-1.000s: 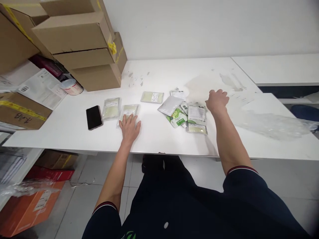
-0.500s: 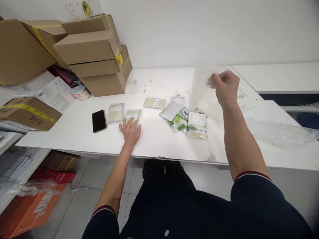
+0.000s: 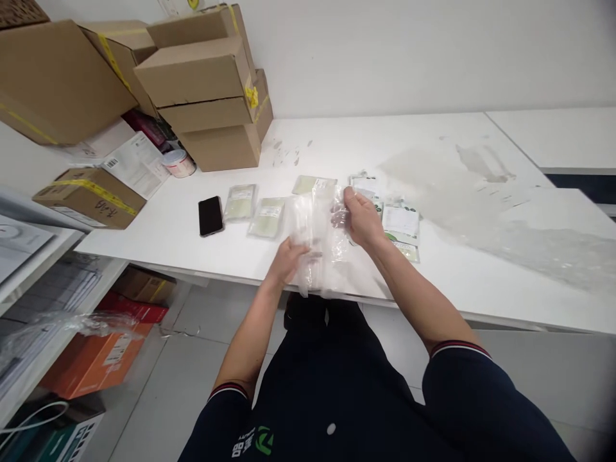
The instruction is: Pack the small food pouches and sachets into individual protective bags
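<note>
Fingers pinched narrow, my left hand (image 3: 287, 262) and right hand (image 3: 364, 221) hold clear, crinkled plastic film (image 3: 303, 221) at my twelve o'clock; best tension it gently, clear of the pale-green rectangular plastic packet (image 3: 267, 218) at eleven.

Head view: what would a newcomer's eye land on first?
Probably the clear plastic bag, held between the left hand and right hand at the table's front edge. Next, the stacked cardboard boxes at the back left, then the black phone lying left of the pale green packets.
</note>
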`<state>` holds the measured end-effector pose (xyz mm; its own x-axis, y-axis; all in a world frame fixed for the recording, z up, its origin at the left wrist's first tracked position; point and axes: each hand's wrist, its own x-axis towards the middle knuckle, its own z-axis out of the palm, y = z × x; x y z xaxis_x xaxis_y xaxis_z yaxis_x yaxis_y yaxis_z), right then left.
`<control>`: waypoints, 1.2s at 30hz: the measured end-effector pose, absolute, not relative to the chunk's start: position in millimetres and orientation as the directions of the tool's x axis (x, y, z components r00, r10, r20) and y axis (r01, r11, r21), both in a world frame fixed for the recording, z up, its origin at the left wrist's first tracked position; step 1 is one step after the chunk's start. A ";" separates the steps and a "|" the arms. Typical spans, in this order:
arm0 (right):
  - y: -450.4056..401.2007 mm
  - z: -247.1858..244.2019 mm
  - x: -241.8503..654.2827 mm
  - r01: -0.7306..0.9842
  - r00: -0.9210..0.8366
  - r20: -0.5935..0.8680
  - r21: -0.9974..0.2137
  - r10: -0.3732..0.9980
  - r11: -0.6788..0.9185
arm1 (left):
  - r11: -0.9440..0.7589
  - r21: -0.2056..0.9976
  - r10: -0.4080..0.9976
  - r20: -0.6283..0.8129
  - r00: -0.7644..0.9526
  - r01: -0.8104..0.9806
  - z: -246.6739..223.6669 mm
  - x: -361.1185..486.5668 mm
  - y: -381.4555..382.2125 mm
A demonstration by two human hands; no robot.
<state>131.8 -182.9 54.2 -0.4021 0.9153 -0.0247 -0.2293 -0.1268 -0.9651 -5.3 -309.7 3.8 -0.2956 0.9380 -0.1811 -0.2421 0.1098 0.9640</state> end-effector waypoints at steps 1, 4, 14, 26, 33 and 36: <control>-178.0 48.1 134.7 -0.215 -0.343 -0.058 -0.967 0.937 -0.139 | 0.148 0.969 0.891 -0.217 -0.398 -0.197 -1.7 -19.7 -312.2; -165.7 22.5 144.8 -0.173 -0.200 -0.145 -0.968 0.969 -0.180 | 0.249 0.927 0.648 0.057 -0.760 0.282 -8.2 -56.8 -322.2; -199.8 -23.0 186.4 0.031 -0.276 -0.210 -0.977 0.938 -0.210 | 0.283 0.271 0.922 0.187 -0.339 0.920 -22.4 -11.9 -325.5; -253.7 -24.4 191.5 0.424 -0.394 -0.127 -0.904 0.910 0.058 | 0.473 0.109 0.821 0.307 -0.482 0.875 68.9 -143.7 -209.0; -244.7 -5.0 195.1 0.660 -0.484 -0.163 -0.714 0.860 0.236 | 0.277 0.237 0.798 0.482 -0.360 0.931 48.2 -111.1 -216.5; -201.5 18.2 211.4 0.797 -0.416 0.043 -0.464 0.908 0.387 | 0.122 0.320 0.819 0.503 -0.277 0.939 31.2 -78.4 -273.3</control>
